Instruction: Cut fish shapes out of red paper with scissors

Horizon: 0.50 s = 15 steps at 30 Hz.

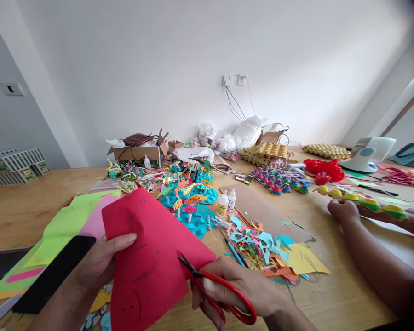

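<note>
A red sheet of paper (141,257) with dark drawn lines and dots is held up over the front of the table. My left hand (103,257) grips its left edge, thumb on top and fingers behind. In my right hand (241,285) is a pair of scissors (238,299) with red handles. Its dark blades are at a cut in the right side of the sheet. Below the sheet, patterned paper cutouts (100,303) show in part. Paper scraps (262,248) lie to the right of my right hand, beside a yellow sheet (307,258).
Green and pink sheets (69,216) and a black flat object (55,276) lie on the left. Glue bottles (222,204) stand mid-table by blue pieces with paper fish (189,197). At right, another person's hand (343,211) holds a painted egg-carton strip (369,202).
</note>
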Each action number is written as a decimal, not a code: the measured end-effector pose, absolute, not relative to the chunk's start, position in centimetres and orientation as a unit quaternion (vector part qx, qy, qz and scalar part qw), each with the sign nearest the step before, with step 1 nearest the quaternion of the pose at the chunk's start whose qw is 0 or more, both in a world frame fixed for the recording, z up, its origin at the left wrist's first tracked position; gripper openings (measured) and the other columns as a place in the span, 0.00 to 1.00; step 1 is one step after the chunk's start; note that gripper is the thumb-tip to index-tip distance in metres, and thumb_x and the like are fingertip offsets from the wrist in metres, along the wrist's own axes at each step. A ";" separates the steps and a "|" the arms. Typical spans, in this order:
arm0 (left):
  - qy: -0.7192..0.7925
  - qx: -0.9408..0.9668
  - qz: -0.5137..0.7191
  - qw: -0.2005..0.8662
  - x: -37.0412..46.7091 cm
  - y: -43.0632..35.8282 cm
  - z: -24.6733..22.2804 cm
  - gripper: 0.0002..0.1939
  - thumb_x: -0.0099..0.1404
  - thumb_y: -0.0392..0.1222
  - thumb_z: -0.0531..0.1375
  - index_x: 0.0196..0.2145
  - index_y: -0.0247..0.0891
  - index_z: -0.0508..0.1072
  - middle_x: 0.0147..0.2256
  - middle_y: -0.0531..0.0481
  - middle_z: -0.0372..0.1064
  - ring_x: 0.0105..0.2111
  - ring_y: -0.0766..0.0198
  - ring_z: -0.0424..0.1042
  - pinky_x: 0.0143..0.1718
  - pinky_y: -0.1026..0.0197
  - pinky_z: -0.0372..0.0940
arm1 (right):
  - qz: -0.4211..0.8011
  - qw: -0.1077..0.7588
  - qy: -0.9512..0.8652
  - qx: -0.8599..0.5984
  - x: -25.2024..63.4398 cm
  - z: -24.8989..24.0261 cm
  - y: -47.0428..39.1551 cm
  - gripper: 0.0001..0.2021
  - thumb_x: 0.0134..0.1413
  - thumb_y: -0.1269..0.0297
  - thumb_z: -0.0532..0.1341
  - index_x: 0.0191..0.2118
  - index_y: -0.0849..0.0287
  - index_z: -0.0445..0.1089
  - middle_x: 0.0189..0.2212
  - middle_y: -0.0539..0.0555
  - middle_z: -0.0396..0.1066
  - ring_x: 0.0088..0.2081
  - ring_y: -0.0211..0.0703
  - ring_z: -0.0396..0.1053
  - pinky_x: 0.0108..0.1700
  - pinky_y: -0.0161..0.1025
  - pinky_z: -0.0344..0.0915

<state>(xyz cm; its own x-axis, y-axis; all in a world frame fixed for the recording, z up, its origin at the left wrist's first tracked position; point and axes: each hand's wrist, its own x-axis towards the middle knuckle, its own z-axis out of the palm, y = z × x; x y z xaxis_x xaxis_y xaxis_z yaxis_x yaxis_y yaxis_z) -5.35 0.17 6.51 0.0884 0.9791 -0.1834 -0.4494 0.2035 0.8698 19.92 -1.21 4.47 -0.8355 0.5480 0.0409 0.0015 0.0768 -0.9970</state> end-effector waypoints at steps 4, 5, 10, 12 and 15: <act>0.404 0.317 0.523 0.680 -5.4 0.2 5.5 0.10 0.45 0.37 0.68 0.29 0.35 0.79 0.27 0.45 0.80 0.29 0.46 0.78 0.32 0.50 0.73 | 0.652 0.208 -0.698 -0.209 19.5 4.7 -1.0 0.30 0.54 0.37 0.47 0.30 0.64 0.67 0.12 0.43 0.55 0.15 0.32 0.56 0.24 0.30 0.58; 0.404 0.313 0.521 0.684 -5.4 0.2 5.3 0.10 0.45 0.38 0.68 0.29 0.36 0.79 0.27 0.44 0.80 0.30 0.45 0.78 0.33 0.49 0.73 | 0.645 0.214 -0.702 -0.215 19.4 4.8 -1.0 0.30 0.54 0.37 0.47 0.29 0.63 0.66 0.12 0.43 0.55 0.16 0.32 0.57 0.25 0.31 0.58; 0.407 0.290 0.540 0.677 -4.8 -0.2 5.2 0.10 0.43 0.37 0.69 0.28 0.39 0.80 0.26 0.48 0.80 0.31 0.45 0.78 0.32 0.51 0.74 | 0.628 0.245 -0.706 -0.219 18.6 4.6 -1.3 0.30 0.57 0.38 0.43 0.20 0.61 0.60 0.13 0.48 0.58 0.18 0.33 0.59 0.23 0.30 0.56; 0.408 0.287 0.543 0.676 -4.6 -0.3 5.4 0.09 0.43 0.36 0.69 0.27 0.39 0.80 0.26 0.48 0.80 0.31 0.46 0.78 0.33 0.52 0.74 | 0.632 0.258 -0.693 -0.229 18.3 4.3 -1.6 0.30 0.58 0.39 0.42 0.20 0.61 0.59 0.15 0.49 0.59 0.17 0.32 0.58 0.21 0.30 0.54; 0.413 0.290 0.538 0.676 -4.7 -0.3 5.4 0.08 0.44 0.36 0.69 0.27 0.38 0.80 0.26 0.47 0.80 0.31 0.45 0.78 0.34 0.52 0.74 | 0.626 0.274 -0.687 -0.248 18.0 4.0 -1.9 0.31 0.59 0.41 0.41 0.19 0.61 0.59 0.15 0.49 0.60 0.18 0.32 0.57 0.22 0.29 0.53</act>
